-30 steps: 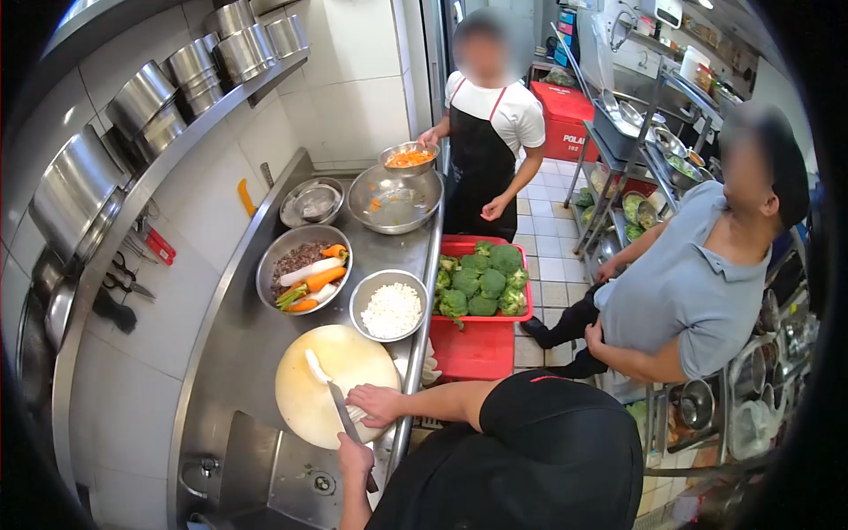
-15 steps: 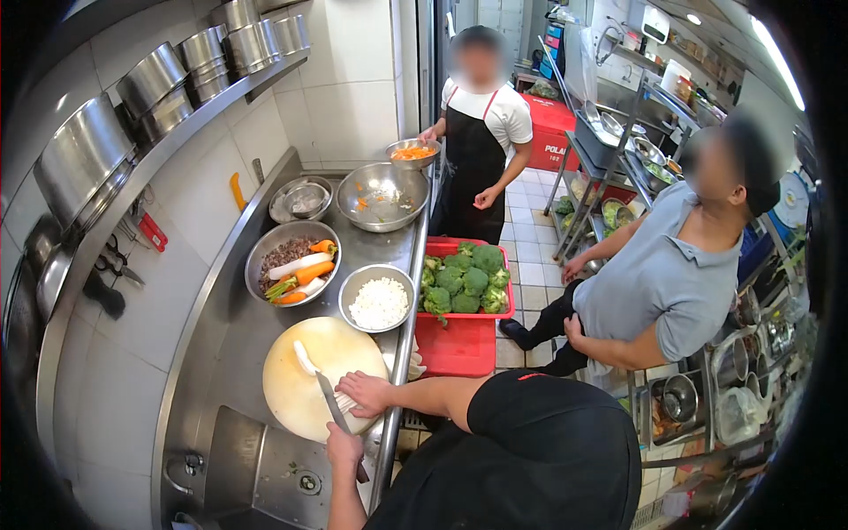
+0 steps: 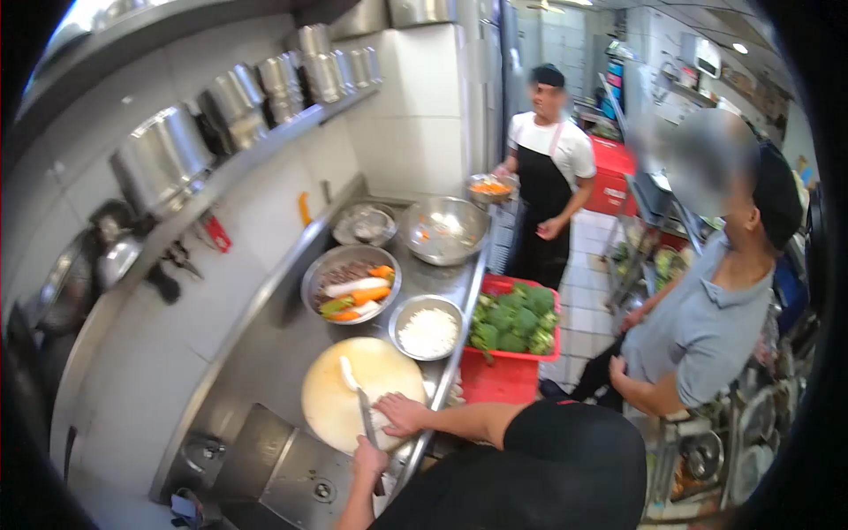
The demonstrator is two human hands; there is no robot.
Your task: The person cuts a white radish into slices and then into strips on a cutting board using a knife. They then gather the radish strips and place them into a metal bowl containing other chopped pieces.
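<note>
My left hand [image 3: 369, 459] is closed round the handle of a knife [image 3: 367, 417], its blade over the round cutting board [image 3: 322, 397]. Beside the blade, my right hand [image 3: 404, 414] rests on the board with bent fingers over white vegetable pieces, which are mostly hidden beneath it. A white vegetable piece [image 3: 349, 373] lies at the blade's tip. Behind the board stand a bowl of chopped white pieces [image 3: 427, 331] and a bowl of carrots and white roots [image 3: 353, 284].
A large steel bowl [image 3: 444, 231] stands farther back. Broccoli [image 3: 512, 320] fills a red crate right of the counter. One person [image 3: 543, 177] holds a bowl of orange pieces [image 3: 490, 187]; another person [image 3: 707, 309] stands at the right. A sink [image 3: 296, 477] lies at the near left.
The view has swung, so the counter and people appear shifted right and lower. Both my hands stay at the board, the knife still in my left hand.
</note>
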